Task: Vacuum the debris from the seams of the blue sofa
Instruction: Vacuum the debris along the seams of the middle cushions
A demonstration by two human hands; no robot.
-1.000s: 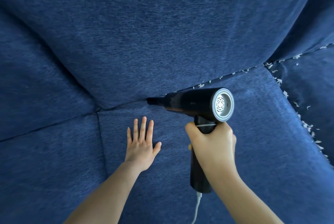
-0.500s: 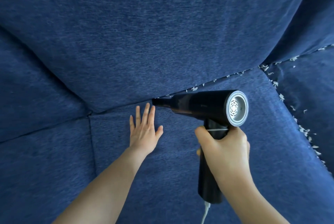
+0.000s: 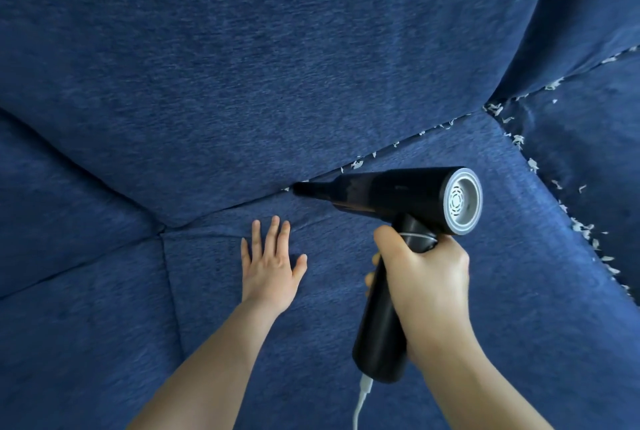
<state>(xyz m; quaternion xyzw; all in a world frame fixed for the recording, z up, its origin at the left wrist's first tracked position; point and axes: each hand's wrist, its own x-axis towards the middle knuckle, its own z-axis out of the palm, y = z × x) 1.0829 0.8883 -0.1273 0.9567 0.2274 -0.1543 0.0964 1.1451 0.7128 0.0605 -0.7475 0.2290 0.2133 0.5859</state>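
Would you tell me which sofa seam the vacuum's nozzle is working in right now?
The back seam, where seat cushion meets backrest: the handheld vacuum has its nozzle tip there. The right-hand seam between seat cushions lies untouched.

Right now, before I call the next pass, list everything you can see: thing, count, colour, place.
Sofa: one, blue, fills the view; back cushions above, seat cushions below.
Handheld vacuum: one, black with a grey rear grille, nozzle tip in the seam between back and seat.
Debris: many small white flakes, along the seam right of the nozzle and down the right-hand seat seam.
Cable: one, white, plugged into the base of the vacuum's handle.
Left hand: flat on the seat cushion, fingers straight, below the nozzle.
Right hand: grips the vacuum's handle.
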